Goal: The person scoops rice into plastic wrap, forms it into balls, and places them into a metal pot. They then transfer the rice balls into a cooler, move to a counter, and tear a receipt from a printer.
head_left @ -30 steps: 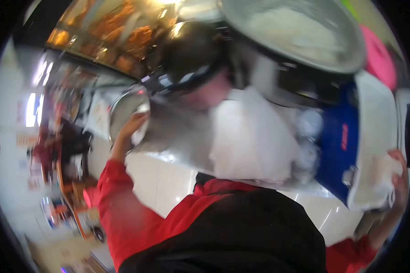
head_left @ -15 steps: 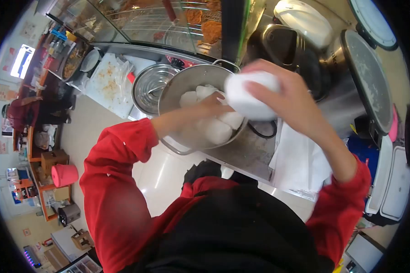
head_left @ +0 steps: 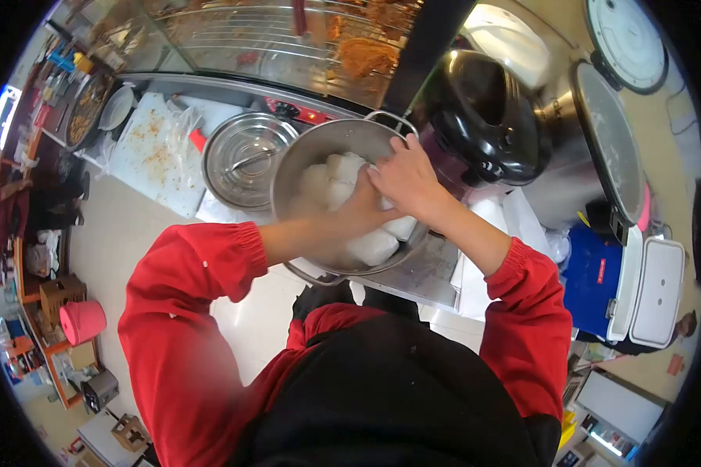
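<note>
Bundles (head_left: 375,246), white and rounded, lie packed together inside a deep steel pot (head_left: 292,159) with a loop handle on its far side and another on its near side. Both hands work over the pot's opening. The left hand (head_left: 358,208) reaches in across the near left rim, its forearm blurred, and lies over the bundles; whether its fingers grip one, I cannot tell. The right hand (head_left: 406,177) comes in over the right rim, just beside the far loop handle, with its fingers bent and its tips close to the left hand; what lies under them is hidden, so I cannot tell whether they pinch anything.

The pot stands on a metal table (head_left: 428,272). Just left of it rests a round steel lid (head_left: 249,187), and beyond that a white board (head_left: 152,159) scattered with crumbs. A glossy black cooker (head_left: 487,117) stands near the pot's right side, and farther right is a blue box (head_left: 588,284). Behind the pot, orange-brown pieces (head_left: 366,56) sit on wire racks.
</note>
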{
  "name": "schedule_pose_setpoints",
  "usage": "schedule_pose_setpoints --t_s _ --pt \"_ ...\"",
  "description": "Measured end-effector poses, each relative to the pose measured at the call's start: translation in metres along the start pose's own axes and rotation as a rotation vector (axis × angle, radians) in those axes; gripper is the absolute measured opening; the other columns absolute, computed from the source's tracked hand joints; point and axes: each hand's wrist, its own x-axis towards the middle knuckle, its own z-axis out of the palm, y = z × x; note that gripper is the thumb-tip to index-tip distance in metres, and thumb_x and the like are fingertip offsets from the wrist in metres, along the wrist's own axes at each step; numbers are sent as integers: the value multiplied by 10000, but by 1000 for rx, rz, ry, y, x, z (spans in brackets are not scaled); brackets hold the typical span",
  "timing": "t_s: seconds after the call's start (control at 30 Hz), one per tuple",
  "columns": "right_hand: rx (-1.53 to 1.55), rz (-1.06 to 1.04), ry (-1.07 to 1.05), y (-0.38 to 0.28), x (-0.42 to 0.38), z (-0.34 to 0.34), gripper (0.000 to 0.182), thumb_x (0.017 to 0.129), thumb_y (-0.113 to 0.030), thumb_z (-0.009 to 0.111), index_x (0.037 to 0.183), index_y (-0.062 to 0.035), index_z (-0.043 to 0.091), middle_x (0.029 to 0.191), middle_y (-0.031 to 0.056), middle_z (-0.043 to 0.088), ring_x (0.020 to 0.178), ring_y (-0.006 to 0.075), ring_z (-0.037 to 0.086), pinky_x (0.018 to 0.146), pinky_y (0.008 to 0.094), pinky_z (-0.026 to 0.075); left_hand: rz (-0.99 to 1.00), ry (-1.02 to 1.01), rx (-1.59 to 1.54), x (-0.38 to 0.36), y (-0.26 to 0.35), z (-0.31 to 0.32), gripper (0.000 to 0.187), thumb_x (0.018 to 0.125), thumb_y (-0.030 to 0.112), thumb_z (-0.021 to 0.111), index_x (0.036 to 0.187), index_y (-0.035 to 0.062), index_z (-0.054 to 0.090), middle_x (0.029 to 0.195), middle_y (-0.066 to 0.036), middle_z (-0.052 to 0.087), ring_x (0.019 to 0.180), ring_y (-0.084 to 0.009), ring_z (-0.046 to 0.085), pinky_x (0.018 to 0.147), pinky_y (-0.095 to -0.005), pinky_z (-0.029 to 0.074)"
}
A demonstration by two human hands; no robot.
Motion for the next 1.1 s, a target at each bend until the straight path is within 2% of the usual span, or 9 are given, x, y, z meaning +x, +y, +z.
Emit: schedule_pose_setpoints --t_s 0.17,0.5,0.57,0.63,0.67,0.77,0.9,0.97,1.1 --pt "479 134 531 7 -69 -39 317 806 -203 526 1092 -69 552 1030 101 546 942 241 494 827 368 345 -153 -146 -253 -4 37 -11 938 797 496 534 1328 -42 -22 1355 -214 213 1270 -260 232 1030 -319 215" --pt "299 1260 451 183 -474 -90 249 873 -179 478 1074 -51 549 870 87 616 817 130 564 681 253 421 -685 204 -230 17 18 -6 917 716 723 397 1382 133 175 1412 -136 146 1232 -315 239 972 -490 190" --pt "420 1282 265 233 -557 -37 271 853 -216 508 1066 -54 549 848 102 614 798 164 570 681 287 437 -660 227 -196 25 7 -14 870 723 707 404 1391 216 141 1428 -103 88 1247 -308 197 965 -470 198" --pt "578 1277 -37 268 -603 9 287 835 -225 540 1074 -66 549 823 102 602 790 182 570 710 294 439 -615 281 -57 37 2 -21 651 790 548 473 1328 212 327 947 14 454 869 -126 430 792 -344 332" --pt "601 1243 -189 284 -615 29 346 805 -256 577 1094 -70 536 857 122 603 809 200 574 718 303 445 -551 266 19 40 -20 -37 528 802 498 493 1234 199 436 746 46 378 722 -72 384 714 -291 329" --pt "577 1010 -425 310 -625 83 619 697 -358 681 1201 -81 451 993 193 578 903 282 570 787 351 445 -486 264 -85 31 -57 -60 364 818 408 524 1108 191 493 756 34 418 710 -91 412 626 -284 351" --pt "700 981 -512 312 -592 138 912 585 -413 747 1287 -17 320 1082 237 531 1017 358 514 878 394 394 -263 246 583 28 -135 -116 557 880 442 383 1217 -2 375 1184 -126 396 1092 -254 363 942 -349 265" --pt "608 819 -651 320 -577 149 940 579 -418 748 1294 -5 300 1101 236 521 1025 344 513 871 385 405 -459 300 637 18 -101 -80 715 899 509 244 1312 -75 222 1408 -208 148 1315 -274 131 1069 -339 99" --pt "559 835 -635 302 -579 192 950 575 -412 748 1292 9 287 1120 219 515 1015 322 520 843 377 429 -301 259 748 7 -68 -65 516 932 362 246 1325 31 295 1393 -146 245 1298 -277 186 1065 -340 107"
